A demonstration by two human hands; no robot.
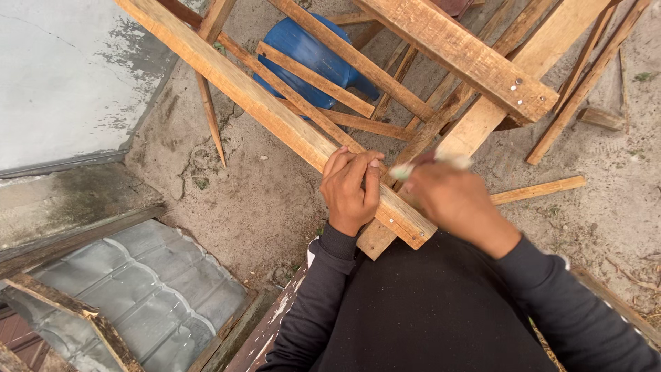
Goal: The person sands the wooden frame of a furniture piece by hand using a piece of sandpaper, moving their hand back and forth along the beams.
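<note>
From the head camera, the left hand (352, 187) lies curled over a long pale rough-sawn wooden beam (268, 110) that runs diagonally across a frame of wooden slats (441, 110), fingers pressing its top face. The right hand (451, 200), just beside it, is closed around a blurred pale slim stick-shaped object (430, 164) held over the beam. A blue plastic container (310, 52) lies on the sandy ground beneath.

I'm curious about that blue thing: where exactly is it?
In the head view, the blue plastic container lies on the sandy ground at top centre, behind the crossing wooden slats, beyond the left hand.
</note>
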